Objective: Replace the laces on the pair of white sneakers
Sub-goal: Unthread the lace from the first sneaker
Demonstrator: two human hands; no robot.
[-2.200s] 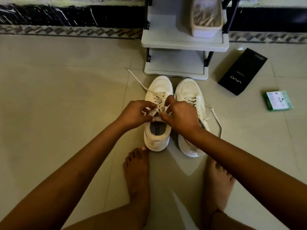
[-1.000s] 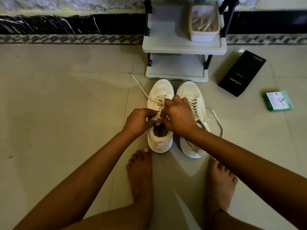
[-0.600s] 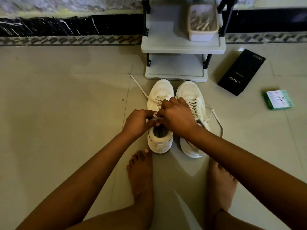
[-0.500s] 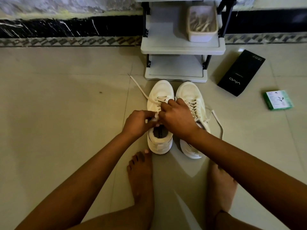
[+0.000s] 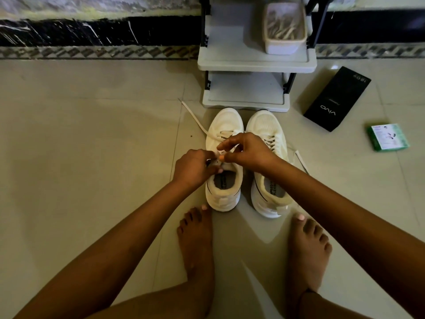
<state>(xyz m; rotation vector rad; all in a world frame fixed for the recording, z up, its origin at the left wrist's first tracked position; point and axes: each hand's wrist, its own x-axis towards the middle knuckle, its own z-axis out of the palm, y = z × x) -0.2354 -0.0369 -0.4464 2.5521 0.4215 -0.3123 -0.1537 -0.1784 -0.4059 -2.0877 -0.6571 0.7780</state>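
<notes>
Pinching lace w/ both hands, left sneaker.

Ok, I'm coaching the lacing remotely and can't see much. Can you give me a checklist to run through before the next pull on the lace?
1. Both hands on the lace: ok. The left hand and right hand pinch it over the left sneaker.
2. Sneaker flat on the floor: ok.
3. Free lace end unobstructed: ok, it trails on the floor towards the shelf unit.
4. Which eyelet the lace is in: cannot tell, the fingers cover it.
5. Right sneaker laced: ok by the visible crossings, with loose ends lying beside it.
6. Spare laces in the tub: ok, but out of arm's line for now.
</notes>
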